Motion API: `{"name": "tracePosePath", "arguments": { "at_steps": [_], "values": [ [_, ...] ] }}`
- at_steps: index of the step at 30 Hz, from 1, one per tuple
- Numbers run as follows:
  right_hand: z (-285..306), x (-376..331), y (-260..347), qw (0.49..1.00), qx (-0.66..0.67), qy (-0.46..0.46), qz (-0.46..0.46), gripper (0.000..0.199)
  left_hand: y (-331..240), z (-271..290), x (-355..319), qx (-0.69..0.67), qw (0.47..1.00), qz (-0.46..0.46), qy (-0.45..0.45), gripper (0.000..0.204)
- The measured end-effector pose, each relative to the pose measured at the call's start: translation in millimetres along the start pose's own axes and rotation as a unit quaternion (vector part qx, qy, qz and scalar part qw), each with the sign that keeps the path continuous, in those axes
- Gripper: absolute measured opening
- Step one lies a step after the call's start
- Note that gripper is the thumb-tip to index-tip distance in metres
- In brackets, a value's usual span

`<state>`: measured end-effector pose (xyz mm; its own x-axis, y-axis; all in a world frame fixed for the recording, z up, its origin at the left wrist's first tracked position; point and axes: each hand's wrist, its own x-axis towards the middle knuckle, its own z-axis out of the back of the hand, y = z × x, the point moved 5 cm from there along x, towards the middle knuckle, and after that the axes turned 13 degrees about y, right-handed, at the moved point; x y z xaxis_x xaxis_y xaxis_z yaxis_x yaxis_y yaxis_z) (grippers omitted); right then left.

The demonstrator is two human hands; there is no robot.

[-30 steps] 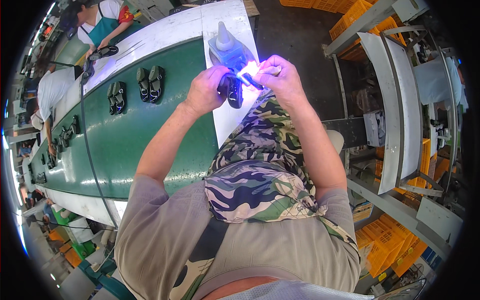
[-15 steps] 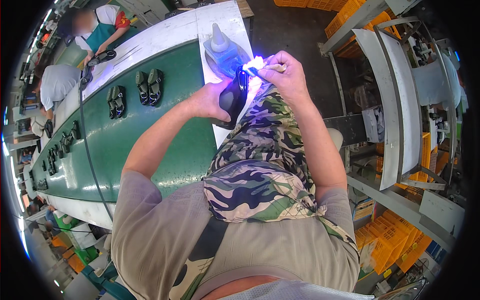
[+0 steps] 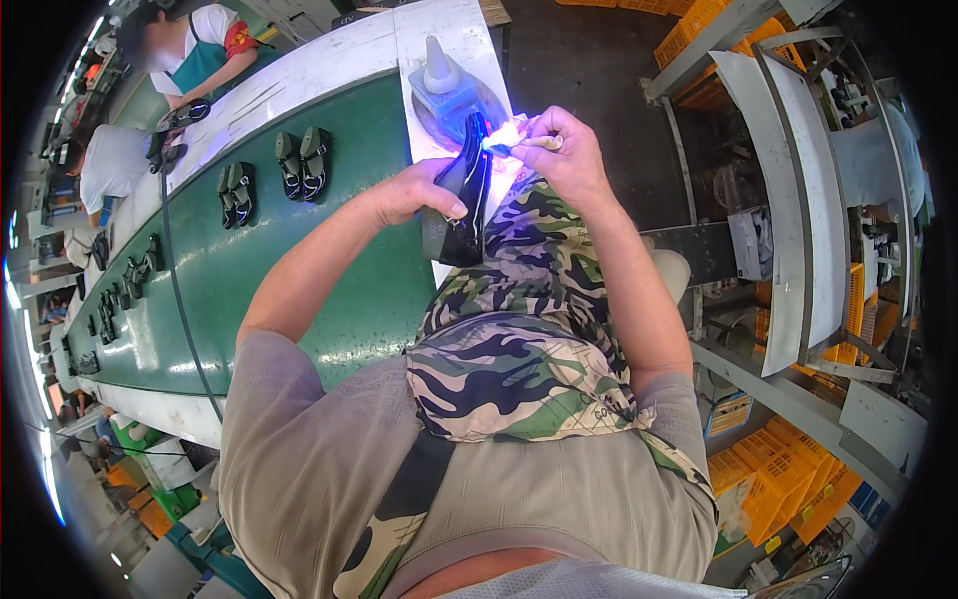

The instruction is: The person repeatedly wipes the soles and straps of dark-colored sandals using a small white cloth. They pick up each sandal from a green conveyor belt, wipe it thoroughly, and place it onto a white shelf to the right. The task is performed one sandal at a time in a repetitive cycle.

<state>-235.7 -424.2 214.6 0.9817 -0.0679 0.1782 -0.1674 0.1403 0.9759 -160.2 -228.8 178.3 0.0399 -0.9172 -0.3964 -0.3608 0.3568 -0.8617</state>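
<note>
My left hand [image 3: 419, 190] grips a shiny black shoe [image 3: 469, 215] with a strap and small buckle, its toe tilted up and away from me. My right hand [image 3: 569, 165] pinches a small tool with a pale handle [image 3: 546, 143]. Its far end is at the shoe's toe, where bright blue-violet glare hides its kind. Just beyond the shoe stands a translucent bottle [image 3: 445, 95] with a cone-shaped nozzle, on a round dish. Camouflage apron cloth [image 3: 519, 299] covers my lap beneath the shoe.
Pairs of black shoes [image 3: 302, 165] stand along the green belt [image 3: 269, 270] at left. A dark cable [image 3: 180, 295] crosses it. Two people [image 3: 205, 50] work at the far left. Metal racks [image 3: 748, 190] and orange crates [image 3: 778, 464] are at right.
The shoe has turned in my left hand, so its strap and buckle side now shows and it points more upright. My right hand stays near the toe, still pinching the tool.
</note>
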Motion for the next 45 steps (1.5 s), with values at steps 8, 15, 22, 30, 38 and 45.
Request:
{"name": "tracePosePath", "arguments": {
  "at_steps": [8,15,22,30,38,45],
  "values": [
    [1.3,-18.2,-22.5,0.998,0.021,0.016,-0.054,0.023,7.3,2.1,18.8,-0.104,0.994,-0.008,0.014,0.068],
    [8.8,-36.0,-28.0,0.996,0.046,0.029,-0.074,0.023,10.2,5.6,40.5,-0.172,0.985,-0.021,0.008,0.061],
    [31.4,-54.6,-23.7,0.992,0.098,0.01,-0.08,0.024,11.3,7.7,72.9,-0.232,0.972,-0.037,0.016,0.054],
    [72.4,-84.7,-21.2,0.999,0.017,-0.045,0.0,0.023,-1.3,-9.8,117.3,-0.274,0.96,-0.054,0.012,0.048],
    [107.2,-112.4,-39.1,0.97,0.147,-0.195,0.003,0.02,-8.8,-19.5,153.4,-0.365,0.913,-0.159,0.087,0.06],
    [125.0,-123.3,-61.4,0.932,0.241,-0.268,-0.027,0.017,-23.3,-45.6,187.5,-0.321,0.919,-0.201,0.105,0.078]
  ]
}}
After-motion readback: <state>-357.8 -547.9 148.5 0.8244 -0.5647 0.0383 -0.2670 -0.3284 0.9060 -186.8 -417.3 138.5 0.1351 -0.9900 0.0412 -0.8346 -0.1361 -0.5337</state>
